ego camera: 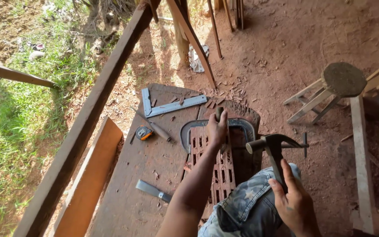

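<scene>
My left hand [217, 130] grips a short chisel-like tool [219, 113], holding it upright against a carved reddish wooden panel [222, 173] with rows of rectangular slots. A dark curved frame [187, 131] surrounds the panel's far end. My right hand [294, 202] holds a claw hammer [273, 145] by its handle, the head raised to the right of the chisel. My knee in patterned denim [246, 202] rests against the panel's right side.
On the dark workbench [132, 175] lie a metal square [169, 105], a tape measure [144, 132], a long chisel [154, 127] and a flat blade [153, 191]. A wooden stool [330, 87] stands to the right, planks [365, 162] beyond it, a beam [93, 114] on the left.
</scene>
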